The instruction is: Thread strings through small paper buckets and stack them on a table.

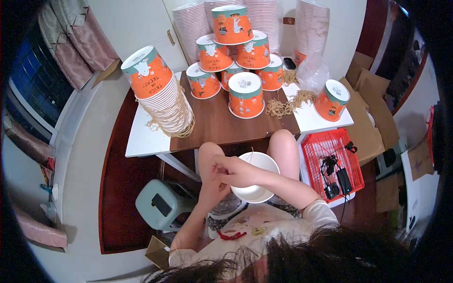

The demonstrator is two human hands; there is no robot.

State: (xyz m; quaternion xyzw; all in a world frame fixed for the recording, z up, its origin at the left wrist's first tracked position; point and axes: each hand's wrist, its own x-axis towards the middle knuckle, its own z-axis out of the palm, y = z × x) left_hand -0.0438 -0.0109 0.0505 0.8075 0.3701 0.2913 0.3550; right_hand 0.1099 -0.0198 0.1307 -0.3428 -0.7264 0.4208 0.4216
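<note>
Table: a low brown wooden table (222, 123) with white side panels is seen beyond both hands, past the knees.
Leaning stack: a tall tilted stack of orange-and-teal paper cups (158, 92) is set on the table ahead and to the left of the hands, with tan string looped around its lower end.
Cup pile: a pyramid of upturned orange-and-teal paper cups (233, 52) is built straight ahead of the hands, at the far side of the table.
White stacks: tall columns of plain white paper cups (264, 16) are stood behind the pyramid, against the wall.
Crate: a red plastic mesh crate (330, 158) holding black cables is placed just to the right of the right forearm.
Stool: a pale green plastic stool (160, 203) is found on the floor to the left of the left forearm.
Strings: a heap of tan elastic strings (288, 106) is spread on the table ahead and to the right.
Held cup: a white paper cup (255, 177), open mouth upward, is kept over the lap, touching both hands.
Right hand (243, 172): curled over the cup's near rim, gripping it.
Left hand (213, 181): closed narrowly against the cup's left side; what the fingertips pinch cannot be told.
</note>
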